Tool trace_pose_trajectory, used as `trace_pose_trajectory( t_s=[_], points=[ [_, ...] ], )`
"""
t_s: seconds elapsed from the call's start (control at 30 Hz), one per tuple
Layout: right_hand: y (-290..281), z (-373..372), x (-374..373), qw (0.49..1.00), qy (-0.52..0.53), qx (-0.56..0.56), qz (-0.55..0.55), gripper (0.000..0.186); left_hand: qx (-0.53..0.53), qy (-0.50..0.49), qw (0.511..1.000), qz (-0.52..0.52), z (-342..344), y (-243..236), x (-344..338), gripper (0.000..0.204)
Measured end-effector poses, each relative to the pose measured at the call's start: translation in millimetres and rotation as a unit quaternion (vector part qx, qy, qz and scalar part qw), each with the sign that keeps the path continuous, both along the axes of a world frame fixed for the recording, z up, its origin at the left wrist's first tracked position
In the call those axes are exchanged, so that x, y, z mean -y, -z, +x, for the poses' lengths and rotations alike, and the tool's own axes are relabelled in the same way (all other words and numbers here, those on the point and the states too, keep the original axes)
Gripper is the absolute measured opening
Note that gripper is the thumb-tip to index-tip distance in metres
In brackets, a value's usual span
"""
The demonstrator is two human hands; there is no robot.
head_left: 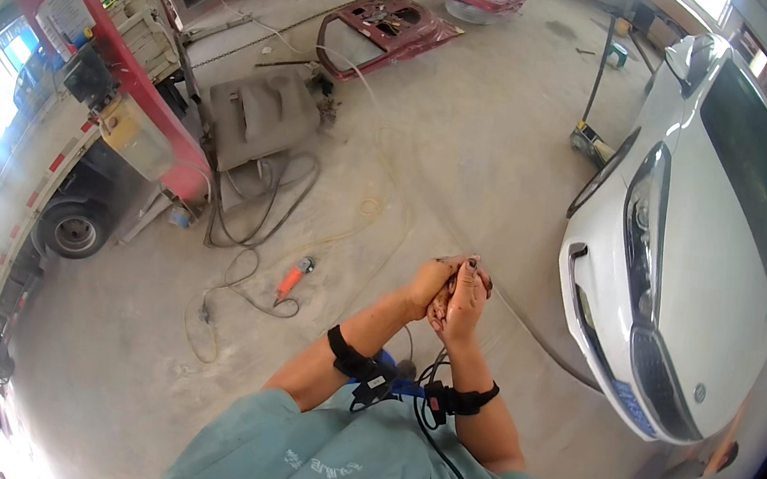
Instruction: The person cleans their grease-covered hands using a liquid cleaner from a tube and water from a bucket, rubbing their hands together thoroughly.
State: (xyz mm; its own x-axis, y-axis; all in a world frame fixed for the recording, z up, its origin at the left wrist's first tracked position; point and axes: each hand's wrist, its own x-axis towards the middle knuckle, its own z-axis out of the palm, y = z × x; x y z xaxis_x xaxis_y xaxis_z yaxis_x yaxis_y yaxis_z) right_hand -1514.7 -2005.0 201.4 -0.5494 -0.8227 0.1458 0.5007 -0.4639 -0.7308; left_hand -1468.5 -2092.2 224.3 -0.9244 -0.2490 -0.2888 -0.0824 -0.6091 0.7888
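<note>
My left hand (434, 278) and my right hand (466, 300) are pressed together in front of my body, above the floor. Dark smudges mark the fingers of both. The fingers are closed and wrapped against each other; anything between them is hidden. Each forearm wears a black strap with a small box, the left strap (346, 354) and the right strap (472, 401), and black cables run from them over my green shirt. Nearest on the floor, left of the hands, lies an orange angle grinder (292, 280) with its cord.
A white car (686, 253) stands close on the right, a floor jack (592, 143) beside its wheel. Red vehicle doors (408, 32) lie farther ahead. Left are a grey panel (261, 119), a red post (147, 74) and a truck (29, 180). Hoses (284, 211) trail over the concrete floor.
</note>
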Motion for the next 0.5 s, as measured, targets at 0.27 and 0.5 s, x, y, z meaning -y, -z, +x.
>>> trace_pose_trajectory(
  t_s=[0.27,0.5],
  points=[
    [13,-167,143,0.848,0.342,-0.340,0.219,0.040,0.116,-0.232,0.965,-0.032,-162,6,90,0.042],
    [12,-330,244,0.984,0.155,0.084,0.029,0.020,-0.042,-0.183,0.928,-0.323,-321,13,198,0.017]
  ],
)
